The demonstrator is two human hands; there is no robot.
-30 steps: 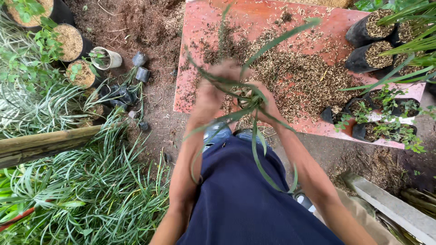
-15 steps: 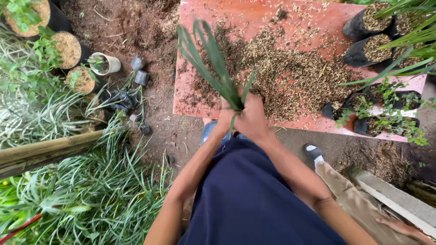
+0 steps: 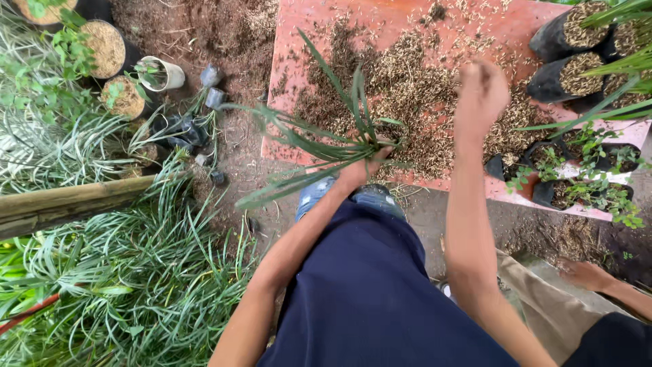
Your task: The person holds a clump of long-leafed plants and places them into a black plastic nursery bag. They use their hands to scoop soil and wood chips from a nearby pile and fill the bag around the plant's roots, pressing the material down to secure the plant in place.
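While we stand at its near edge, the reddish surface [image 3: 326, 27] spreads across the top of the view, strewn with a wide heap of brown husk mix [image 3: 421, 88]. Left of it lies bare soil, then a broad bed of grassy plants [image 3: 122, 285] behind a wooden plank [image 3: 68, 204]. Black grow bags [image 3: 564, 75] filled with the same mix crowd the surface's right end, with small leafy seedlings [image 3: 591, 177] in front of them. Our left hand [image 3: 363, 166] has its grip closed around the base of a long-leaved plant [image 3: 319, 146], held low over the surface's near edge, its leaves fanning out to the left. Our right hand [image 3: 481, 92] hovers above the heap, blurred, fingers curled; we cannot tell whether it holds anything. Another person's hand [image 3: 584, 274] rests at the lower right.
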